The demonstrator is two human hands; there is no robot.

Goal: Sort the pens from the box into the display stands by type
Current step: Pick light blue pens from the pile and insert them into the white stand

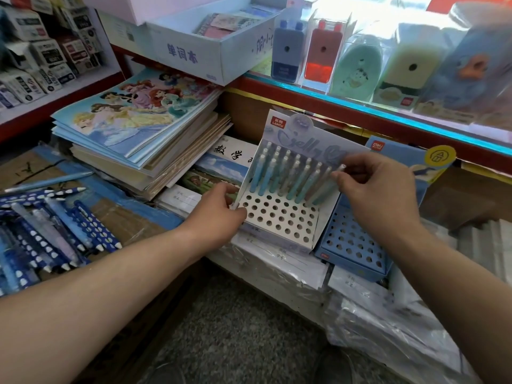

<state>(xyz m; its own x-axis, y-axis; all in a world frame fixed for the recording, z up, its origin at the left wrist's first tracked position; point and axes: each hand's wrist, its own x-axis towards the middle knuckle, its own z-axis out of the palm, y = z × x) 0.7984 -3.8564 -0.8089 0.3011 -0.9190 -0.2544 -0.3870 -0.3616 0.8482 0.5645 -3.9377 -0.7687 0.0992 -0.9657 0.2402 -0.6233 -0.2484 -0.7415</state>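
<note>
A white display stand (279, 217) with rows of holes sits on stacked notebooks; several pale blue and green pens (288, 173) stand in its back rows. My left hand (219, 206) grips the stand's left front corner. My right hand (376, 184) pinches the top of a pale pen (328, 187) at the right end of the stand. A blue display stand (352, 242) with no pens in its holes sits just right of the white one. Several dark blue patterned pens (55, 225) lie loose in a cardboard box (122, 214) at the left.
A pile of picture books (133, 123) lies behind the box. Wrapped notebook packs (282, 261) carry both stands. A glass shelf above holds several pencil sharpeners (324, 51) and a white box of notebooks (205, 45). Grey floor (243, 333) shows below.
</note>
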